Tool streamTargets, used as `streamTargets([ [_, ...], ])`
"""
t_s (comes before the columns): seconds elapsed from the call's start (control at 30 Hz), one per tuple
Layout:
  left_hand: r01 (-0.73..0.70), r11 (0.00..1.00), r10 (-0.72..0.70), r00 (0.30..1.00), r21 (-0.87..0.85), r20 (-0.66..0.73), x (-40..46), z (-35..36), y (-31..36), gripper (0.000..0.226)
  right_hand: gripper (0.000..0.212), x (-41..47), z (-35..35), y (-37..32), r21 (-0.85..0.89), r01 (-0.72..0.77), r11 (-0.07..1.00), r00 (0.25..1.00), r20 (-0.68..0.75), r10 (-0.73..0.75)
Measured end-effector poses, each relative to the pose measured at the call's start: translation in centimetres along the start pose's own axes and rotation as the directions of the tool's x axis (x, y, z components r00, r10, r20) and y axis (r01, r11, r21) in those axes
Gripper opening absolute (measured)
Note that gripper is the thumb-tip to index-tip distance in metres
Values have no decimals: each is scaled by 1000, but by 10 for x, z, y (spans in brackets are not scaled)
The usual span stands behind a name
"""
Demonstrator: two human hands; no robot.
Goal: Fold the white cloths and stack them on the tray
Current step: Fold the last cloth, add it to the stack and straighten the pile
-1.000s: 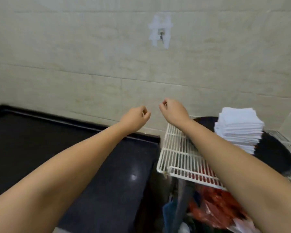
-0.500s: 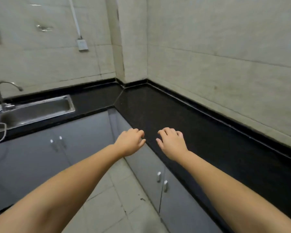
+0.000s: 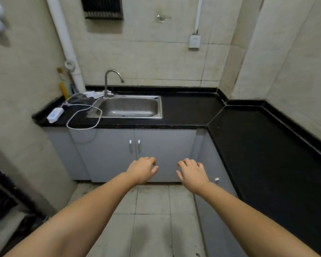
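Observation:
My left hand (image 3: 142, 169) and my right hand (image 3: 192, 173) are stretched out in front of me over the tiled floor, palms down, fingers loosely curled and apart, holding nothing. They hang in the air before the grey cabinet doors (image 3: 133, 151), touching nothing. No tray and no stack of folded cloths is in view. A crumpled white cloth (image 3: 94, 93) lies on the counter behind the sink, beside the tap, far from both hands.
A black L-shaped counter (image 3: 258, 145) runs along the back wall and the right side. A steel sink (image 3: 130, 107) with a tap (image 3: 109, 80) sits in it. A white adapter (image 3: 55, 114) with a looped cable lies at the counter's left end. A wall corner (image 3: 22, 145) juts in at left.
My view has swung far to the left: the white rack with the stacked cloths left the view, and the sink now faces me. Both hands went from pinched to loosely open.

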State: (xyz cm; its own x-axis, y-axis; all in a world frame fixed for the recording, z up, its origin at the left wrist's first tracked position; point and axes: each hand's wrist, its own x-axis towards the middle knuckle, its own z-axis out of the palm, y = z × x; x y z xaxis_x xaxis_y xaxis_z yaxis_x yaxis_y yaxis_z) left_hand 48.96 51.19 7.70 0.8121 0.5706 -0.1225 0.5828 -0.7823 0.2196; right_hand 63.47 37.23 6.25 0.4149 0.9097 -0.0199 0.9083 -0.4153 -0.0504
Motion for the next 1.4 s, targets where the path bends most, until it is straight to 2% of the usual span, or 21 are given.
streamTargets([
  [0.2, 242, 960, -248, 968, -138, -28, 49, -24, -75, 29, 40, 123, -9, -19, 1, 184, 983, 980, 72, -183],
  [0.43, 378, 897, -403, 913, -230, -68, 102, -43, -171, 28, 39, 252, -9, -85, 26, 363, 932, 925, 107, -363],
  [0.6, 400, 883, -432, 898, -247, -88, 161, -68, -251, 27, 38, 353, -6, -134, 25, 413, 911, 908, 75, -413],
  [0.87, 401, 876, -444, 888, -270, -123, 252, -130, -385, 20, 35, 507, -16, -202, 94, 356, 930, 929, 67, -363],
  [1.17, 446, 839, -484, 874, -310, -53, 343, -155, -498, 23, 36, 663, -5, -270, 127, 409, 904, 898, 118, -423],
  [1.4, 487, 807, -509, 861, -334, 25, 452, -152, -588, 21, 36, 808, 24, -311, 162, 423, 892, 877, 175, -448],
])
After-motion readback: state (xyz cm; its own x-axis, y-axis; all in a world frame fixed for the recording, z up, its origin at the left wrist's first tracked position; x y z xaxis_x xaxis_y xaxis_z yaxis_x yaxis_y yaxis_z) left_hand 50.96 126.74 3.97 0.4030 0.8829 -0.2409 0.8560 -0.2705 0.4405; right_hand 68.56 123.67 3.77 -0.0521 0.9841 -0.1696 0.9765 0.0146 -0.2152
